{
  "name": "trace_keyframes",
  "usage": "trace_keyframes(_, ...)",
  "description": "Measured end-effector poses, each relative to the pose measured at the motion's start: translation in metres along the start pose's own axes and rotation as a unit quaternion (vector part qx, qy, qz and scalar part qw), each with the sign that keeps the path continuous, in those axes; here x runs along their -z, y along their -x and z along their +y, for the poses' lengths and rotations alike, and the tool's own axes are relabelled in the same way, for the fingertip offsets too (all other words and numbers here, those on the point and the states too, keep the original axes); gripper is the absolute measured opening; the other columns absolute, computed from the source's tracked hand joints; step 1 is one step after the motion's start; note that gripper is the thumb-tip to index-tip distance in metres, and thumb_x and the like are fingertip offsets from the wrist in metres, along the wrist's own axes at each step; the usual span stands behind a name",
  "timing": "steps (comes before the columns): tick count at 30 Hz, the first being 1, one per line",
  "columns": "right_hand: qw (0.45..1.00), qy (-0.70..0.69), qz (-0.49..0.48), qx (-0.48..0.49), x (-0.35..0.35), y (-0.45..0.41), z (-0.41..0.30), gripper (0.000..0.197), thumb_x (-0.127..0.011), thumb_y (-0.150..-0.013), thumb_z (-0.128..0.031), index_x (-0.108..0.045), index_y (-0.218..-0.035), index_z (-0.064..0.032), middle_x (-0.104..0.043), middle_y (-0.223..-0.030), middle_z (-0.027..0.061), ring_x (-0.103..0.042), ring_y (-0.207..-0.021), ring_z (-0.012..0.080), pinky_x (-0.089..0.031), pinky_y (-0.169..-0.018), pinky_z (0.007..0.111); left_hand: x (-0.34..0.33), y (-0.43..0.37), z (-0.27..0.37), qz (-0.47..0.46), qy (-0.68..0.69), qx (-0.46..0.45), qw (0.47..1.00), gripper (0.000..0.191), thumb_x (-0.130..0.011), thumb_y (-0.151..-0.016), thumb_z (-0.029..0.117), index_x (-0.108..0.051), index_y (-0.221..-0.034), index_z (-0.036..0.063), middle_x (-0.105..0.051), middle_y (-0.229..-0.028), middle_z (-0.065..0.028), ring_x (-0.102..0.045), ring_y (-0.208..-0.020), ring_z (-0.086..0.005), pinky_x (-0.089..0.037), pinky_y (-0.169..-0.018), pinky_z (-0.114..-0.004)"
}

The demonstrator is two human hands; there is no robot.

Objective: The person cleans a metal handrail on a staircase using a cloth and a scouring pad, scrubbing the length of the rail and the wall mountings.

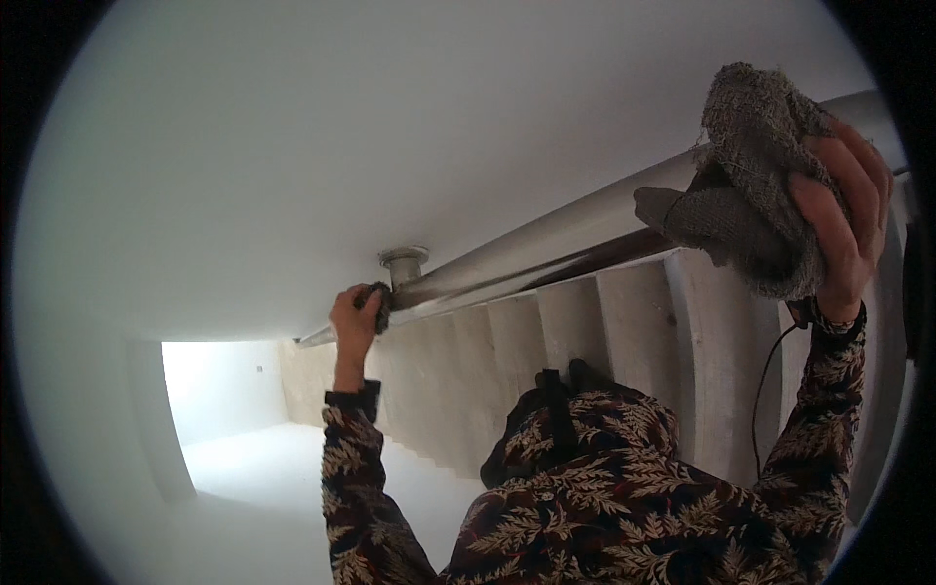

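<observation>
Along the wall runs a metal handrail (541, 238), shiny in places with dark streaks on its lower side. My left hand (354, 322) grips a small dark scouring pad (382, 307) against the rail, just beside a round wall bracket (404, 265). At the upper right, my right hand (848, 197) clutches a bunched grey cloth (764, 183) with frayed edges. The cloth covers part of the rail behind it; whether it touches the metal I cannot tell.
Concrete stairs (570, 314) descend beneath the rail, with my feet on them. A plain pale wall (307, 161) lies behind the rail. Bright light comes through an opening (227, 395) at the lower left. A thin cable (757, 409) hangs by my right sleeve.
</observation>
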State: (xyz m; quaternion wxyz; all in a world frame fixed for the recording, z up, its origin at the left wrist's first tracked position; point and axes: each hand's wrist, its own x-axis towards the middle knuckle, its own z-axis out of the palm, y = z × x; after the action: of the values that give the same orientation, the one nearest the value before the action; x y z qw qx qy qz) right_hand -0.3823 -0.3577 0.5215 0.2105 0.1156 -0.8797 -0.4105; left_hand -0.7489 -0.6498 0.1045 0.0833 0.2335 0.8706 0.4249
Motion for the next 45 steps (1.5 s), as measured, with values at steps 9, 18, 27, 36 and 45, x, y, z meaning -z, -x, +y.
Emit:
trace_keyframes(9, 1.0, 0.021, -0.001, -0.01, 0.016, 0.027, 0.011, 0.069, -0.081, -0.071, -0.028, -0.051, -0.131, -0.0134, -0.052, -0.133, 0.0184, -0.05, -0.124, 0.0405, -0.047, -0.098, 0.05, -0.003, -0.007, 0.132, -0.025, 0.153, -0.185, 0.971, 0.026, -0.071, -0.085, 0.021, -0.069, -0.105, 0.0046, -0.065, -0.101, -0.0153, -0.065, -0.09, -0.0305, -0.052, -0.081, -0.036)
trace_keyframes(18, 1.0, 0.017, 0.011, -0.008, 0.019, -0.002, -0.001, 0.069, -0.081, -0.071, -0.026, -0.049, -0.132, -0.0179, -0.051, -0.135, 0.0153, -0.047, -0.127, 0.0393, -0.047, -0.099, 0.05, 0.021, -0.009, 0.092, 0.001, -0.068, -0.099, 0.993, 0.032, -0.07, -0.086, 0.031, -0.069, -0.106, 0.0061, -0.065, -0.105, -0.0157, -0.065, -0.092, -0.0336, -0.051, -0.081, -0.042)
trace_keyframes(27, 0.999, 0.027, -0.003, 0.022, 0.019, 0.003, 0.001, 0.059, -0.077, -0.078, -0.023, -0.05, -0.129, -0.0149, -0.051, -0.134, 0.0156, -0.046, -0.128, 0.0393, -0.045, -0.102, 0.05, -0.002, 0.029, 0.046, 0.036, 0.296, -0.005, 0.954, 0.028, -0.073, -0.085, 0.015, -0.066, -0.108, 0.0012, -0.065, -0.099, -0.0125, -0.062, -0.088, -0.0247, -0.049, -0.082, -0.033)
trace_keyframes(36, 1.0, 0.024, 0.003, 0.001, 0.054, 0.006, -0.019, 0.071, -0.081, -0.078, -0.024, -0.042, -0.136, -0.0119, -0.045, -0.14, 0.019, -0.043, -0.13, 0.0432, -0.043, -0.106, 0.053, -0.018, 0.057, 0.055, 0.211, 0.278, -0.075, 0.934, 0.032, -0.063, -0.091, 0.02, -0.061, -0.118, 0.002, -0.062, -0.115, -0.0166, -0.055, -0.109, -0.0336, -0.043, -0.095, -0.042)
trace_keyframes(45, 0.999, 0.023, 0.041, -0.028, 0.043, -0.017, -0.033, 0.047, -0.067, -0.089, -0.031, -0.052, -0.132, -0.0189, -0.047, -0.14, 0.0137, -0.041, -0.132, 0.0388, -0.042, -0.106, 0.053, 0.018, -0.016, -0.007, 0.059, 0.191, -0.007, 0.98, 0.036, -0.067, -0.089, 0.028, -0.066, -0.111, -0.0005, -0.07, -0.098, -0.018, -0.066, -0.088, -0.0308, -0.051, -0.08, -0.038)
